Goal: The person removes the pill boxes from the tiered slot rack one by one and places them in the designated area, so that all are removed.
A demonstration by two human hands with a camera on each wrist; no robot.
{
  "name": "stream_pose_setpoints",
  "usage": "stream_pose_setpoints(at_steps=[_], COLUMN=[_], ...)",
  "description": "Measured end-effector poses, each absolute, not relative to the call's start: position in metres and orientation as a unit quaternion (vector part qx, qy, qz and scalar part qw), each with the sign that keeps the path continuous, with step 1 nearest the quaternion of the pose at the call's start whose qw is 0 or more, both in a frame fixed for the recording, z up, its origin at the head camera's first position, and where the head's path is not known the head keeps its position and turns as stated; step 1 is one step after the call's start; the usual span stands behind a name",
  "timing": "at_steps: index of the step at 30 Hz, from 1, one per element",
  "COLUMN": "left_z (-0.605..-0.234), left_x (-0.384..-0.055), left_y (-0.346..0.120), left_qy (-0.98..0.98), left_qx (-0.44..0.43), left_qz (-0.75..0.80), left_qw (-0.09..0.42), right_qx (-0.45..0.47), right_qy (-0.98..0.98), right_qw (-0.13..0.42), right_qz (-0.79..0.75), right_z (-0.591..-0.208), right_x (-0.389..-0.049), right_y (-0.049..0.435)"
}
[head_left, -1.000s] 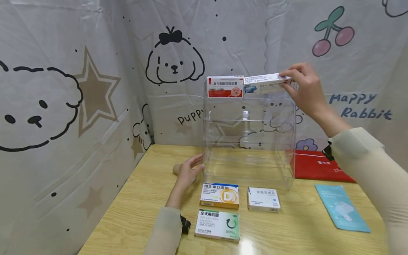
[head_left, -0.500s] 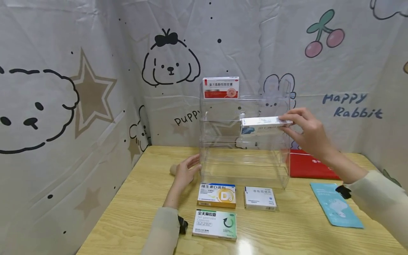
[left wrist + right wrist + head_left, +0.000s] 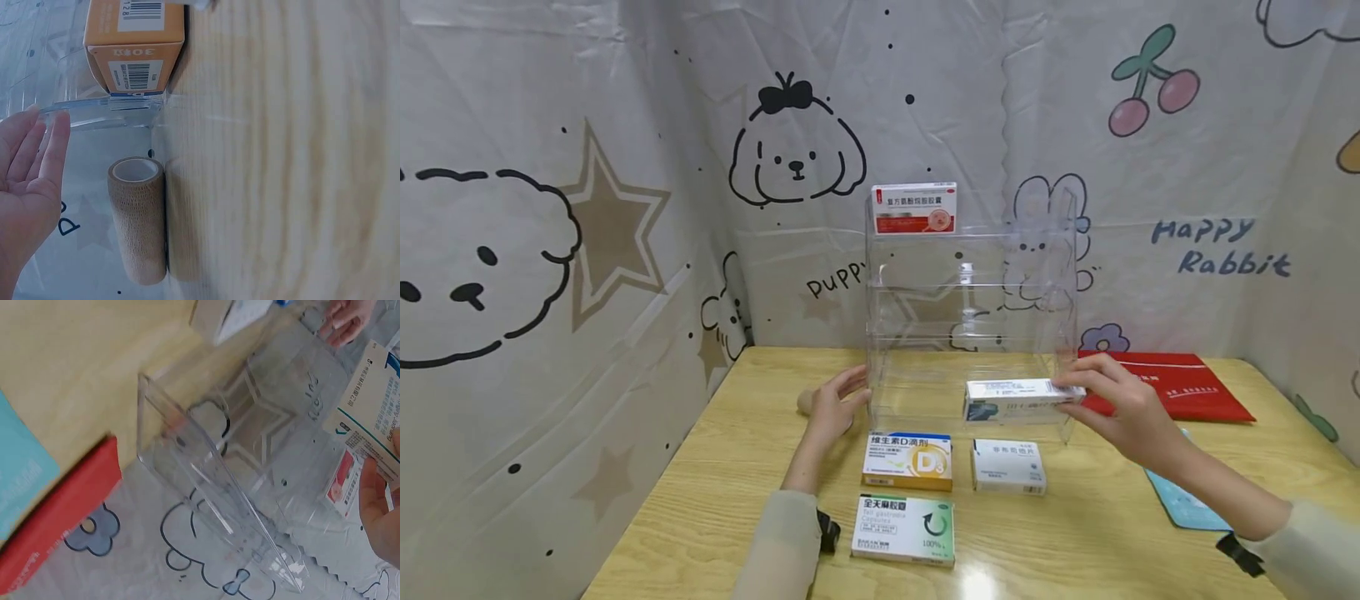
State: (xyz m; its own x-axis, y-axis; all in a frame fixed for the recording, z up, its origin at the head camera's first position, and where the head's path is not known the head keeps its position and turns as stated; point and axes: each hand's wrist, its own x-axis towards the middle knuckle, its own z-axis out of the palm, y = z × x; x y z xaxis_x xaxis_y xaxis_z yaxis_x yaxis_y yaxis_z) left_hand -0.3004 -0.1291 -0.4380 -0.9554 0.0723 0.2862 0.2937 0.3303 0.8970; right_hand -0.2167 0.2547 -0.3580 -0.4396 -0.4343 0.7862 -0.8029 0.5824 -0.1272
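Note:
My right hand [image 3: 1123,408] pinches the right end of a white medicine box [image 3: 1011,402] between thumb and fingers. The box lies level at the bottom tier of a clear plastic display rack [image 3: 973,325]; whether it touches the rack, I cannot tell. In the right wrist view the fingers hold the medicine box [image 3: 369,403] near the right edge. My left hand [image 3: 835,407] rests its fairly straight fingers against the rack's left side. The left wrist view has the hand [image 3: 31,169] touching the clear edge. A red-and-white medicine box [image 3: 914,208] stands on the top tier, at the left.
Before the rack lie an orange vitamin D box [image 3: 907,461], a white box [image 3: 1008,465] and a green-and-white capsule box [image 3: 902,530]. A tan bandage roll [image 3: 137,225] lies beside the left hand. A red folder [image 3: 1180,387] and blue packet [image 3: 1180,500] are at the right.
My right hand has brought the white medicine box down from the rack's top tier, beside the red-and-white box, to the bottom tier. The left hand stays against the rack's side.

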Motion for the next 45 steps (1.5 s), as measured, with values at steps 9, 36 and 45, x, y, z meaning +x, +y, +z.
stream_pose_setpoints(at_steps=[9, 36, 45], left_z=[-0.443, -0.446, -0.442], left_x=[-0.307, -0.305, -0.304], left_y=[-0.133, -0.133, -0.131], left_qy=[-0.802, -0.81, -0.803], left_qx=[-0.116, -0.116, -0.121], left_qz=[-0.578, -0.567, -0.575], left_qw=[0.101, 0.093, 0.099], right_qx=[0.362, 0.311, 0.309], right_qy=[-0.847, -0.862, -0.865], right_qw=[0.262, 0.003, -0.018], right_qz=[0.288, 0.4, 0.395], right_z=[-0.39, -0.436, -0.439], right_x=[-0.181, -0.161, -0.165], right_y=[0.254, 0.268, 0.27])
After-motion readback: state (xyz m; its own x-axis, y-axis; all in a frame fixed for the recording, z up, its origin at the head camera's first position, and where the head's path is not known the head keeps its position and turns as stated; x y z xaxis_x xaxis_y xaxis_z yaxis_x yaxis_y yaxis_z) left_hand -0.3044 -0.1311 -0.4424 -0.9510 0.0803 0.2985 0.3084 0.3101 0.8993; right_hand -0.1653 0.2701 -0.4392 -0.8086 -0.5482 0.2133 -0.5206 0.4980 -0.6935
